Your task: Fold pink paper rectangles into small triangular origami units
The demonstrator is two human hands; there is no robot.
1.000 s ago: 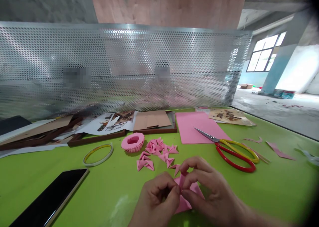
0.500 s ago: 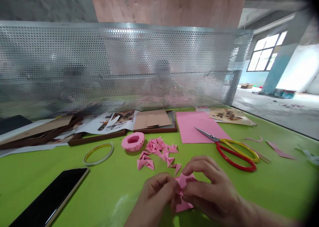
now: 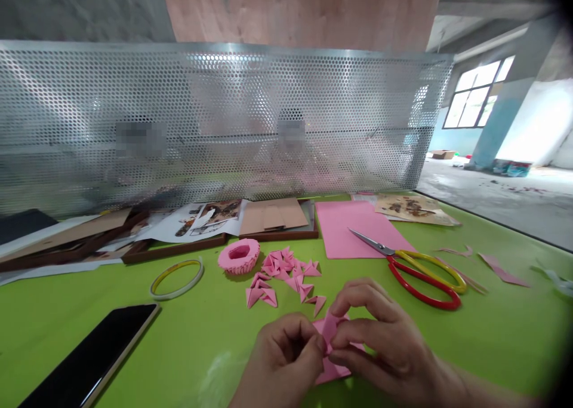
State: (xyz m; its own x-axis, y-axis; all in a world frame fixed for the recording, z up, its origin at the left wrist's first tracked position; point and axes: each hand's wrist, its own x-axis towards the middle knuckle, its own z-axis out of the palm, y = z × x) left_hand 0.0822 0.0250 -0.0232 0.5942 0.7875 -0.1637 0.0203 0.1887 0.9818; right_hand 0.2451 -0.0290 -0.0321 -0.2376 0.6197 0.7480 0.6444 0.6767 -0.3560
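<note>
Between my hands, low in the view, is a small pink paper piece (image 3: pixel 331 369), partly covered by my fingers. My left hand (image 3: pixel 286 354) pinches its left side between thumb and forefinger. On the right side, my right hand (image 3: pixel 376 336) grips the same paper, its fingers curled over a raised flap. Just beyond my hands lie several folded pink triangles (image 3: pixel 289 267) in a loose pile. A pink ring of folded paper (image 3: pixel 239 257) sits to the left of them.
Scissors (image 3: pixel 403 264) with red and yellow handles rest partly on a pink sheet (image 3: pixel 349 229). A tape roll (image 3: pixel 176 278) and a phone (image 3: pixel 94 354) lie left. Frames with papers (image 3: pixel 273 214) line a perforated metal screen (image 3: pixel 224 121). Pink scraps (image 3: pixel 504 270) lie right.
The pink paper between my hands has turned slightly, and its lower part now shows farther right. My fingers have shifted a little on it.
</note>
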